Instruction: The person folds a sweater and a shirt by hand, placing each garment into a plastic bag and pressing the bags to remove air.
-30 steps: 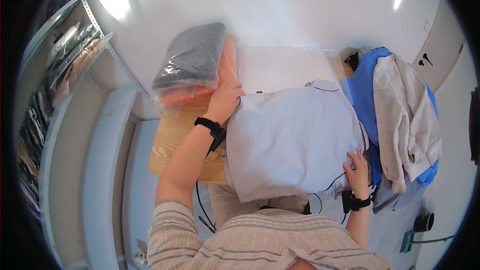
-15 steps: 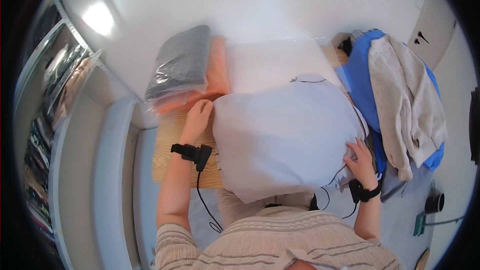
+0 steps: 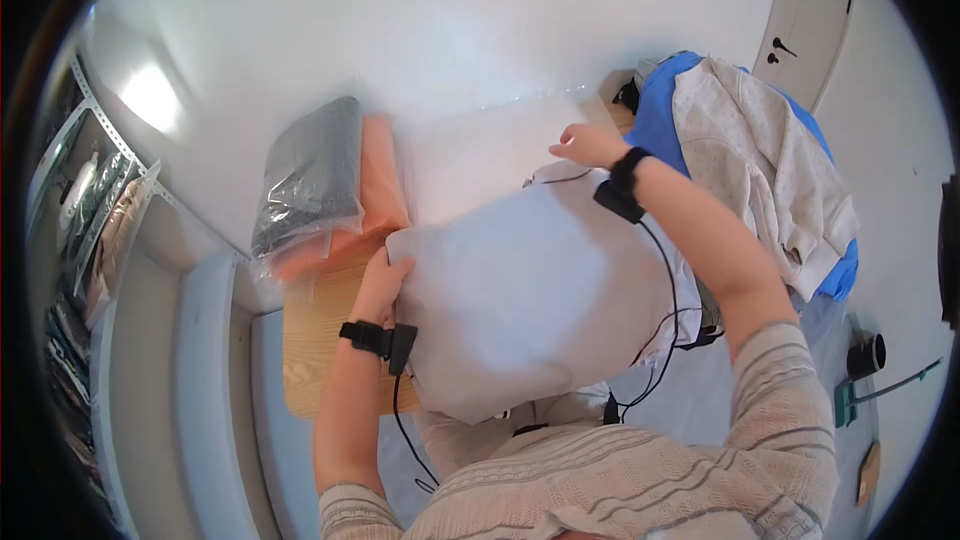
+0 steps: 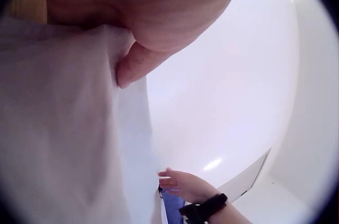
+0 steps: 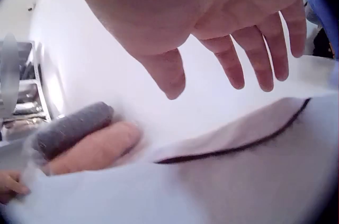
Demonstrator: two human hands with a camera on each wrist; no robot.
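A pale grey folded garment (image 3: 520, 310) lies over the table's front part, its near edge hanging close to the person's lap. At its far left corner my left hand (image 3: 380, 285) pinches the cloth; the left wrist view shows the thumb (image 4: 135, 68) on the fabric, the other fingers mostly hidden. My right hand (image 3: 592, 145) hovers beyond the far right edge, holding nothing. In the right wrist view its fingers (image 5: 254, 57) are spread and relaxed above a dark trim line (image 5: 233, 150) along the cloth.
Grey (image 3: 315, 175) and orange (image 3: 382, 180) bagged garments are stacked at left on the wooden table (image 3: 315, 360). A clear plastic bag (image 3: 480, 155) lies flat behind. Blue (image 3: 660, 105) and beige (image 3: 750, 160) clothes are heaped at right. Cables (image 3: 672, 280) trail from the wrist straps.
My right hand has left the garment's right side and risen to its far edge. The left hand moved off the corner's edge, then took hold of the corner. The head view has shifted right.
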